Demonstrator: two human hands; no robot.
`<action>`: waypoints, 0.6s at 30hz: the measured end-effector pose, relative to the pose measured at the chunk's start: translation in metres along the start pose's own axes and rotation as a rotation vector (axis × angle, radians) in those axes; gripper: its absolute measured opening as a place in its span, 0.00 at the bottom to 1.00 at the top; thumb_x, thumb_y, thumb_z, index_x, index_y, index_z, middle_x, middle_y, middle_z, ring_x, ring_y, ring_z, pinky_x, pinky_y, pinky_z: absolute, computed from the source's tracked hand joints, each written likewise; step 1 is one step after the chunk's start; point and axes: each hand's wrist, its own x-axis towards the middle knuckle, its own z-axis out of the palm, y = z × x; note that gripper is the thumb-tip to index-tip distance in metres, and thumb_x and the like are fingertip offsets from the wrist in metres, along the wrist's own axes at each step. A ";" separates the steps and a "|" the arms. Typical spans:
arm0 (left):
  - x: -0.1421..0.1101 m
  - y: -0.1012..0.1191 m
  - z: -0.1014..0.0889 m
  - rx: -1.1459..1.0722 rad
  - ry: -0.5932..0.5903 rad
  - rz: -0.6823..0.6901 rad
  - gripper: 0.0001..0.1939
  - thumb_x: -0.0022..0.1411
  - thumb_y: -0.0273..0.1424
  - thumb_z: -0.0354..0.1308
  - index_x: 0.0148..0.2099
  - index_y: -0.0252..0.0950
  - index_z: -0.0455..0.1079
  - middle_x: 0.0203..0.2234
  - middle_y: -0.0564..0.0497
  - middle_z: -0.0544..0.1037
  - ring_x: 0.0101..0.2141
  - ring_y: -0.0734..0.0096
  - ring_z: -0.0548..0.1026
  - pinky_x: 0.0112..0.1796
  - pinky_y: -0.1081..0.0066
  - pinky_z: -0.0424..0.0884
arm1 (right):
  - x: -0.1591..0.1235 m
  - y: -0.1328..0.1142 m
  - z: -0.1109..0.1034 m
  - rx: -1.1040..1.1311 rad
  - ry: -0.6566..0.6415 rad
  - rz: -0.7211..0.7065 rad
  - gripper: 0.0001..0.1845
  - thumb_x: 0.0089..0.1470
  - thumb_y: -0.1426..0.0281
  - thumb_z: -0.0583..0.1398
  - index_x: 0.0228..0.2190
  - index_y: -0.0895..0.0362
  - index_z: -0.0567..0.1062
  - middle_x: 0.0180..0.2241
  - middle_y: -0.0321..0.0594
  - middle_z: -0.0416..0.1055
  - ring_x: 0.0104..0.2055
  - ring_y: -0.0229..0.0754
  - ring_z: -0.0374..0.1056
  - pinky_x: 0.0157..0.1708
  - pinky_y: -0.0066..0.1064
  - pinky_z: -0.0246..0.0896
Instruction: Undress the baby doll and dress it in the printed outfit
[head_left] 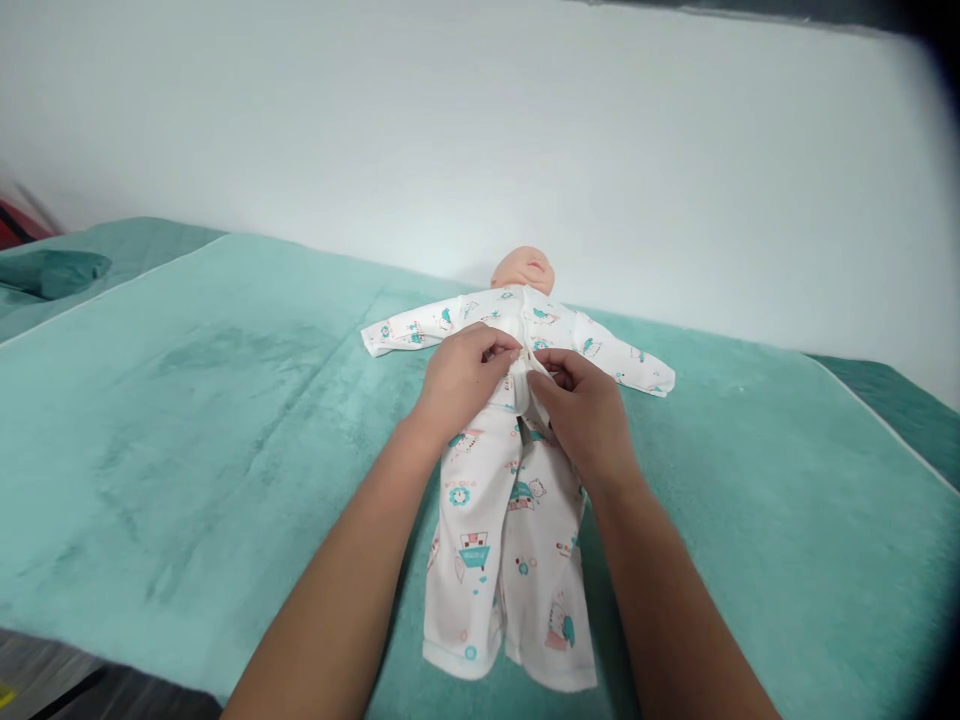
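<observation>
A baby doll (523,268) lies on its back on a teal blanket (195,420), head toward the wall. It wears a white romper (510,520) printed with teal and pink figures, sleeves spread to both sides. My left hand (461,375) and my right hand (581,405) meet at the middle of the doll's chest. Both pinch the front opening of the romper, fingers curled and closed on the cloth. The exact fastening between the fingertips is hidden.
A white wall (480,130) rises right behind the doll's head. A darker teal sheet with a folded teal cloth (49,272) lies at the far left. The blanket's near edge (112,655) drops off at the lower left.
</observation>
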 end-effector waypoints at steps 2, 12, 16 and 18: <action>0.000 0.000 -0.001 -0.034 -0.009 -0.040 0.08 0.63 0.31 0.57 0.37 0.39 0.78 0.34 0.51 0.79 0.36 0.69 0.74 0.39 0.68 0.68 | -0.001 -0.001 0.001 -0.014 0.005 -0.005 0.16 0.50 0.64 0.61 0.40 0.55 0.80 0.24 0.33 0.68 0.24 0.36 0.58 0.26 0.29 0.55; -0.001 -0.001 0.002 -0.213 -0.019 -0.153 0.06 0.60 0.32 0.60 0.35 0.38 0.78 0.27 0.53 0.77 0.28 0.73 0.70 0.31 0.71 0.65 | 0.000 0.000 0.001 -0.010 0.002 -0.009 0.16 0.50 0.64 0.62 0.41 0.54 0.80 0.25 0.33 0.69 0.24 0.35 0.59 0.26 0.29 0.57; 0.000 -0.004 0.002 -0.312 -0.034 -0.175 0.05 0.59 0.32 0.60 0.36 0.37 0.77 0.28 0.52 0.77 0.27 0.74 0.69 0.30 0.72 0.65 | 0.001 0.002 0.001 0.013 0.010 -0.007 0.16 0.50 0.64 0.62 0.41 0.54 0.81 0.24 0.32 0.68 0.24 0.35 0.58 0.27 0.29 0.57; 0.001 -0.003 0.002 -0.324 -0.039 -0.176 0.05 0.59 0.32 0.61 0.36 0.37 0.76 0.29 0.52 0.77 0.27 0.75 0.69 0.30 0.72 0.65 | 0.001 0.003 0.002 0.001 0.016 -0.016 0.16 0.50 0.64 0.62 0.41 0.54 0.81 0.25 0.33 0.69 0.24 0.35 0.59 0.28 0.30 0.58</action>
